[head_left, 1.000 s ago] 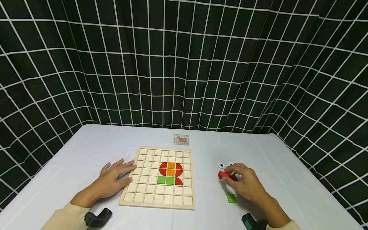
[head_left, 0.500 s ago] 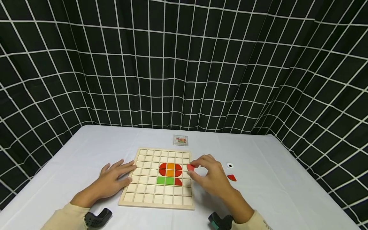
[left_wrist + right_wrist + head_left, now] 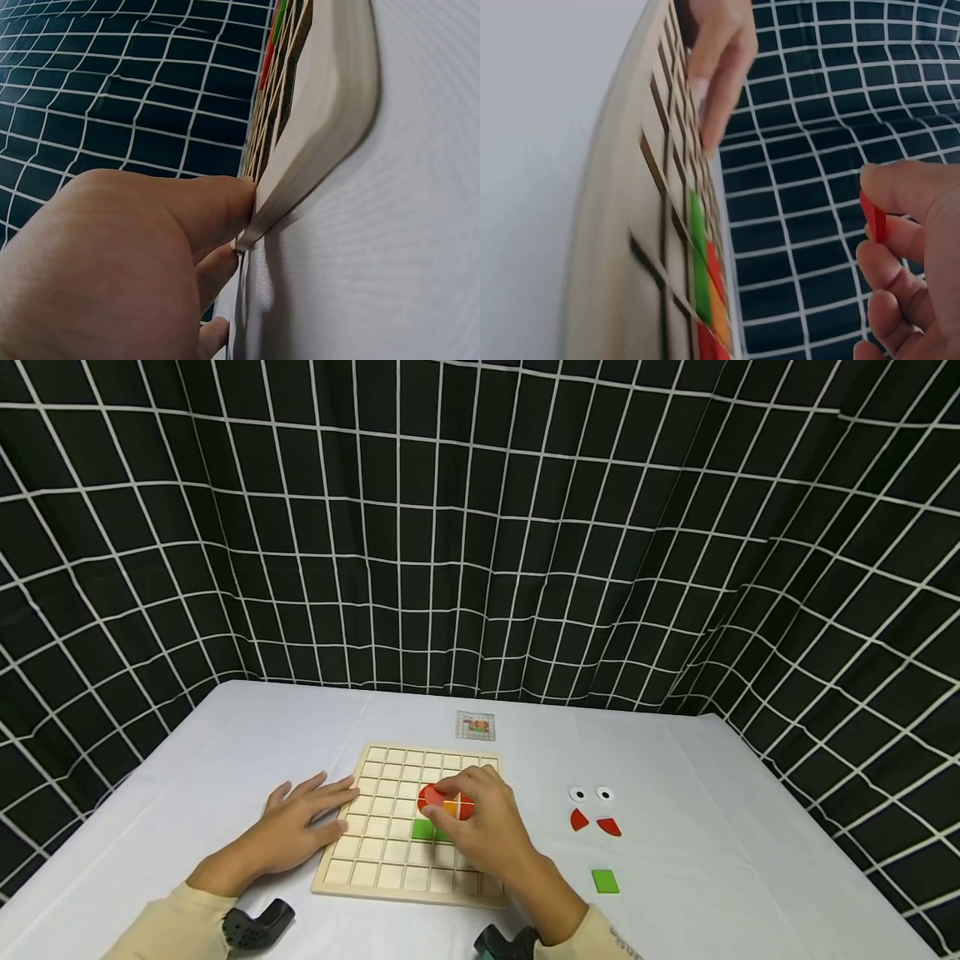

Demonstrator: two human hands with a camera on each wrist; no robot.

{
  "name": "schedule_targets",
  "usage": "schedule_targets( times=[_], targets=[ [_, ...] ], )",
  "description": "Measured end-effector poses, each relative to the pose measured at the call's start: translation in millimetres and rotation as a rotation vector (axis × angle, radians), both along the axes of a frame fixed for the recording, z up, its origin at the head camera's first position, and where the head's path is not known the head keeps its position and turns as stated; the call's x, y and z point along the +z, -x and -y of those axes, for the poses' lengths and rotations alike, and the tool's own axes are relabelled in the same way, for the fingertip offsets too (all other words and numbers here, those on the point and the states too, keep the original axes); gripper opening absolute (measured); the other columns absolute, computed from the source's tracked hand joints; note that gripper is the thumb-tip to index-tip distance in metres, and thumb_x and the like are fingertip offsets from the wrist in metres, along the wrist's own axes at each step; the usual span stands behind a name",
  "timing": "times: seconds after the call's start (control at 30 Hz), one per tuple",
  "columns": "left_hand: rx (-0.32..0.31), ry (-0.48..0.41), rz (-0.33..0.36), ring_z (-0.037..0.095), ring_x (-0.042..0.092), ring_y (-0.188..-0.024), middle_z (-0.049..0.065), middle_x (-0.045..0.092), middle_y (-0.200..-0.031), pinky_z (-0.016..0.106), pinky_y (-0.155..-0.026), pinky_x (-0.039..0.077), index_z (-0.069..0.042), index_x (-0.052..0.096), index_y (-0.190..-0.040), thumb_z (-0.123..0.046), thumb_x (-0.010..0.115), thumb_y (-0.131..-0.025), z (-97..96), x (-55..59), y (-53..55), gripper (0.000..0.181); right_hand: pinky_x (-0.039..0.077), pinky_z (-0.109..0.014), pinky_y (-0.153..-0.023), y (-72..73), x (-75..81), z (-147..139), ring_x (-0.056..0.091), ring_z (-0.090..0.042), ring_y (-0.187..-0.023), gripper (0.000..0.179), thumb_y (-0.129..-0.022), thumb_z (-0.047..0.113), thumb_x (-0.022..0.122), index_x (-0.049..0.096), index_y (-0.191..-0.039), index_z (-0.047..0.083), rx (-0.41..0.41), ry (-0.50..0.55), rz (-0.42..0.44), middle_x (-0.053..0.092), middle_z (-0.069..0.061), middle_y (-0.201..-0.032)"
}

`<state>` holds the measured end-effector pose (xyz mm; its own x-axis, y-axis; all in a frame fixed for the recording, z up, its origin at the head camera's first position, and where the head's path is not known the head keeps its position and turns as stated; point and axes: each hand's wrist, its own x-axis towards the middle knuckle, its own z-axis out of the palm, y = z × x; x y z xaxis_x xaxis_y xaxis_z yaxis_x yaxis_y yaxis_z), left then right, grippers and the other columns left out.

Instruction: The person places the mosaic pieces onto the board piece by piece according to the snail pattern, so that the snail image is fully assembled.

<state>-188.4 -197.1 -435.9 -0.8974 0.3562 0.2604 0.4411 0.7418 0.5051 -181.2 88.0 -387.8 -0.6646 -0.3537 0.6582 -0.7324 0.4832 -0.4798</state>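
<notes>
My right hand (image 3: 480,818) pinches a red quarter-circle tile (image 3: 874,217) between thumb and fingertips. In the right wrist view that tile is held clear of the board's surface. The wooden grid board (image 3: 375,860) lies under this hand and bears red tiles (image 3: 467,808), an orange tile (image 3: 451,807) and green tiles (image 3: 422,829), partly hidden by the fingers. My left hand (image 3: 296,827) lies with fingers spread at the board's left edge. Its fingertips touch the frame (image 3: 315,127) in the left wrist view.
Right of the board lie two white eye discs (image 3: 577,794), two red quarter-circle tiles (image 3: 578,820) and a green square tile (image 3: 605,882). A small picture card (image 3: 476,726) lies behind the board. Black gridded cloth (image 3: 420,527) surrounds the white table.
My right hand has carried the red tile leftward from the loose pieces, past the board's right edge, to above the coloured tiles. The left hand has stayed in place.
</notes>
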Motion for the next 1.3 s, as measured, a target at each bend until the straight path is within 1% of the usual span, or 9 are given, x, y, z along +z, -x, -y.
schedule_targets(
  times=[0.03,0.17,0.23,0.33,0.5,0.6,0.7,0.97,1.3],
  targets=[
    [-0.003,0.0,-0.005,0.045,0.028,-0.135,0.009,0.047,-0.144,0.068,-0.102,0.002,-0.011,0.061,-0.132,-0.027,0.063,-0.094,-0.1,0.4,-0.2,0.041,0.044,-0.033,-0.076,-0.4,-0.8,3.6,0.054,-0.016,-0.081,0.018,-0.076,0.012,0.082,0.074,-0.091,0.007,-0.004,0.002,0.02,0.065,0.007,-0.085],
    [-0.006,0.006,-0.009,0.045,0.028,-0.136,0.008,0.047,-0.144,0.068,-0.102,0.002,-0.012,0.061,-0.132,-0.028,0.062,-0.094,-0.1,1.6,-0.1,0.041,0.044,-0.034,-0.083,-1.7,-5.0,16.4,0.055,-0.015,-0.084,0.019,-0.077,0.013,0.082,0.074,-0.093,0.006,-0.024,-0.009,0.084,0.065,0.007,-0.085],
    [-0.005,0.009,-0.005,0.045,0.027,-0.136,0.009,0.047,-0.144,0.068,-0.102,0.002,-0.012,0.061,-0.132,-0.028,0.062,-0.094,0.5,1.6,0.0,0.041,0.043,-0.032,-0.082,-1.7,-8.6,22.6,0.054,-0.014,-0.083,0.018,-0.078,0.014,0.081,0.074,-0.093,0.006,-0.044,-0.03,0.097,0.064,0.005,-0.084],
    [-0.001,0.008,0.008,0.045,0.026,-0.136,0.009,0.046,-0.144,0.067,-0.103,0.001,-0.012,0.061,-0.132,-0.027,0.062,-0.094,1.2,0.9,-0.1,0.041,0.041,-0.027,-0.072,-1.3,-15.1,31.5,0.05,-0.012,-0.077,0.017,-0.077,0.016,0.081,0.075,-0.09,0.007,-0.081,-0.057,0.112,0.064,0.003,-0.08],
    [-0.004,0.012,0.012,0.045,0.026,-0.136,0.01,0.046,-0.144,0.067,-0.103,0.0,-0.01,0.06,-0.132,-0.025,0.063,-0.093,1.1,0.2,0.2,0.042,0.042,-0.024,-0.074,0.3,-27.7,38.9,0.049,-0.009,-0.081,0.017,-0.079,0.021,0.081,0.075,-0.091,0.01,-0.102,-0.11,0.174,0.062,0.009,-0.083],
    [-0.006,0.015,0.004,0.045,0.026,-0.136,0.009,0.046,-0.144,0.068,-0.103,0.001,-0.01,0.061,-0.132,-0.026,0.063,-0.093,1.5,1.7,0.2,0.042,0.045,-0.023,-0.076,2.4,-34.3,39.2,0.049,-0.009,-0.087,0.021,-0.08,0.023,0.081,0.075,-0.094,0.009,-0.089,-0.146,0.18,0.06,0.01,-0.085],
    [-0.007,0.015,-0.006,0.045,0.027,-0.136,0.009,0.047,-0.144,0.068,-0.103,0.002,-0.011,0.061,-0.132,-0.027,0.062,-0.094,2.2,3.7,-0.1,0.041,0.045,-0.023,-0.074,4.4,-38.2,39.3,0.049,-0.01,-0.088,0.022,-0.079,0.024,0.082,0.075,-0.094,0.01,-0.095,-0.171,0.158,0.059,0.009,-0.086],
    [-0.006,0.013,-0.001,0.045,0.028,-0.135,0.008,0.047,-0.144,0.069,-0.102,0.003,-0.013,0.061,-0.132,-0.029,0.062,-0.094,1.3,5.7,-1.0,0.041,0.042,-0.033,-0.08,5.0,-40.7,41.3,0.048,-0.012,-0.089,0.024,-0.079,0.03,0.082,0.075,-0.096,0.014,-0.13,-0.236,0.17,0.057,0.01,-0.089],
    [0.005,0.016,0.018,0.045,0.025,-0.137,0.008,0.045,-0.145,0.067,-0.104,0.0,-0.011,0.06,-0.133,-0.026,0.062,-0.094,1.6,1.7,-0.1,0.042,0.038,-0.027,-0.074,4.8,-40.7,41.1,0.045,-0.01,-0.087,0.027,-0.082,0.032,0.079,0.075,-0.1,0.014,-0.124,-0.277,0.198,0.056,0.008,-0.091]
  ],
)
